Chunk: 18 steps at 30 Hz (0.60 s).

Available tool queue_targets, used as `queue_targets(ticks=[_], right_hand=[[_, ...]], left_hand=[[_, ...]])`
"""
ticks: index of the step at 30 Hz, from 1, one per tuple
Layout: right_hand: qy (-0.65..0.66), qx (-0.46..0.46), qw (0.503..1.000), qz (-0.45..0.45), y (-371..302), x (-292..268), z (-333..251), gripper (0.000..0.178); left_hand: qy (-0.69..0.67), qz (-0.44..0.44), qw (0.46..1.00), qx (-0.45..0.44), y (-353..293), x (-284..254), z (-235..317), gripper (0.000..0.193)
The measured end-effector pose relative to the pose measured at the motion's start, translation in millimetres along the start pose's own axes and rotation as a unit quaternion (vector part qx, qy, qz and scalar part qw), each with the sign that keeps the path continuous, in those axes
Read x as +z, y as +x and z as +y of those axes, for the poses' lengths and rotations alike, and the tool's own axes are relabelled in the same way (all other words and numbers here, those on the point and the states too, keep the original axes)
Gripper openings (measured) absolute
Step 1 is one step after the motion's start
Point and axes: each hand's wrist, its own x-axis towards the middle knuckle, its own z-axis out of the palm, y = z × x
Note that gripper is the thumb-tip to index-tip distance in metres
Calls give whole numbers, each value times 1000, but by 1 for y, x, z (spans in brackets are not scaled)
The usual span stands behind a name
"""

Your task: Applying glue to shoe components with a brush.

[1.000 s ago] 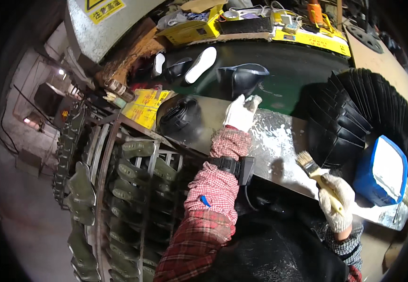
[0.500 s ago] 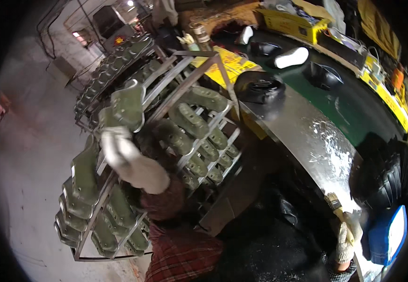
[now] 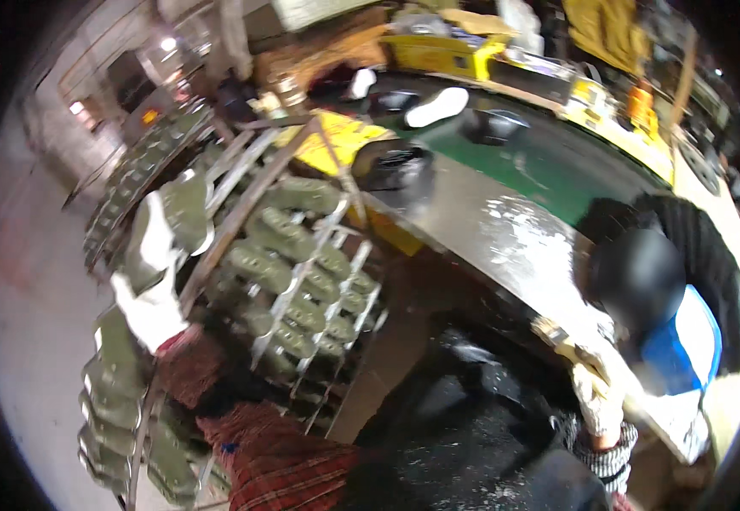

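Note:
My left hand (image 3: 144, 311), in a white glove, is beside the green boot-shaped lasts at the rack's left, its thumb and fingers apart. A long white piece (image 3: 157, 234) lies against a green last (image 3: 138, 255) just beyond my fingertips; whether they touch is unclear. A neighbouring green last (image 3: 187, 213) sits upright on the rack (image 3: 246, 192). My right hand (image 3: 596, 375), gloved in pale knit, grips a flat paintbrush (image 3: 550, 332) at the edge of the metal-topped bench (image 3: 464, 204). White smears (image 3: 523, 234) cover part of the bench top.
Several green lasts (image 3: 272, 234) fill the rack's tiers. On the bench are a white sole (image 3: 436, 107), black pieces (image 3: 394, 166), a blue container (image 3: 685, 349) and a round black thing (image 3: 642, 277). Yellow crates (image 3: 438, 55) and an orange bottle (image 3: 641, 106) line its back.
The view has swung right, shifting the scene leftward. My left hand's fingers now spread beside the lasts, and the white piece shows beyond them. My right hand still holds the paintbrush, now tilted to the left.

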Motion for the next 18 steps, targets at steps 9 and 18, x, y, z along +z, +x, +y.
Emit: queue_targets(ticks=[9,18], right_hand=[[-10,-22,999,29,-27,-49,-11,28],[-123,-80,953,266,-35,-125,-2,28]], left_hand=[[-216,-36,964,-149,-4,-5,7,75],[-42,-254,960,-110,-62,44,-46,72]])
